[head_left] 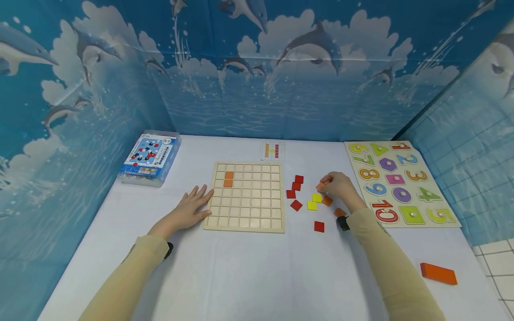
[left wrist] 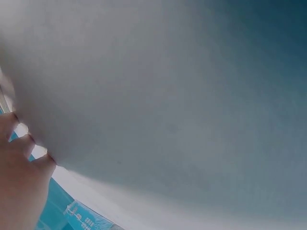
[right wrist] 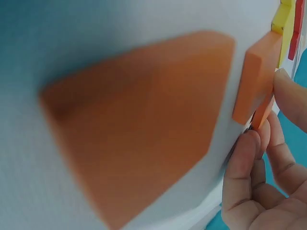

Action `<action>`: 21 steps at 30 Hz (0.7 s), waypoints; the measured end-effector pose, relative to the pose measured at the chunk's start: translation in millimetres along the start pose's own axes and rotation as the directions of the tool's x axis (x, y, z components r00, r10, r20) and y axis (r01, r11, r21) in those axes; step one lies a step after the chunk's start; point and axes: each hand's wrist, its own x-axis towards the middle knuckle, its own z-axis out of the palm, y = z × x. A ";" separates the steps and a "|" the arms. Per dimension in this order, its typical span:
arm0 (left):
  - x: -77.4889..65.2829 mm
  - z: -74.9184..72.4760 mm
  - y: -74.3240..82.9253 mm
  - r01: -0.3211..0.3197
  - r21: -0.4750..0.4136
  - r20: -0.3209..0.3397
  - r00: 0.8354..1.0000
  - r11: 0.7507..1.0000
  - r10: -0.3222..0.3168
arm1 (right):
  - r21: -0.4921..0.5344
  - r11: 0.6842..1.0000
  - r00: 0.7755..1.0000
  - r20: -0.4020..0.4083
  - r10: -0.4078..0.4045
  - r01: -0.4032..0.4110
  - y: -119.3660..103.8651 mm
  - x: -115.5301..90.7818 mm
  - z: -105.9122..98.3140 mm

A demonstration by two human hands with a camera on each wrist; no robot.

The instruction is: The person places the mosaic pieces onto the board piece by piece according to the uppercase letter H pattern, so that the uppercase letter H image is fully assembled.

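A wooden grid board (head_left: 246,197) lies flat on the table, with two orange square tiles (head_left: 228,179) in its upper-left cells. My left hand (head_left: 185,215), fingers spread, rests at the board's left edge; its knuckles (left wrist: 24,167) show in the left wrist view. To the right of the board my right hand (head_left: 338,186) pinches an orange tile (head_left: 320,185) between thumb and fingers. Close below it are two more orange tiles (head_left: 327,200). Beside these lie two yellow tiles (head_left: 314,201) and several red tiles (head_left: 296,205). In the right wrist view, a near orange tile (right wrist: 148,129) looms large and blurred.
Behind the board lies a small pattern card (head_left: 273,151). A boxed kit (head_left: 149,158) stands at the back left, and a number puzzle board (head_left: 401,183) lies at the right. An orange block (head_left: 438,273) sits near the right front edge. A dolphin-print curtain (head_left: 257,102) hangs behind the table.
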 end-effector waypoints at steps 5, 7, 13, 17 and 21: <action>1.1 -0.6 0.4 -0.005 0.003 -0.010 1.000 1.000 0.006 | 0.000 1.000 1.000 0.000 0.024 -0.024 1.0 2.1 -0.1; 1.4 -0.7 0.1 -0.004 0.008 -0.007 1.000 1.000 0.004 | 0.011 0.999 0.999 0.003 0.038 -0.038 1.8 2.9 -0.4; 1.8 0.4 -2.7 0.003 0.017 0.001 1.000 1.000 -0.003 | 0.065 0.998 1.000 -0.010 -0.013 0.013 -3.5 -1.6 0.1; 2.0 1.2 -4.0 0.000 0.010 -0.009 1.000 1.000 0.000 | 0.132 0.988 0.996 -0.032 -0.081 0.085 -21.4 -8.8 7.4; 0.3 1.9 -3.2 0.000 -0.001 -0.012 1.000 1.000 0.000 | 0.189 0.969 0.987 -0.024 -0.158 0.160 -46.1 -14.7 22.4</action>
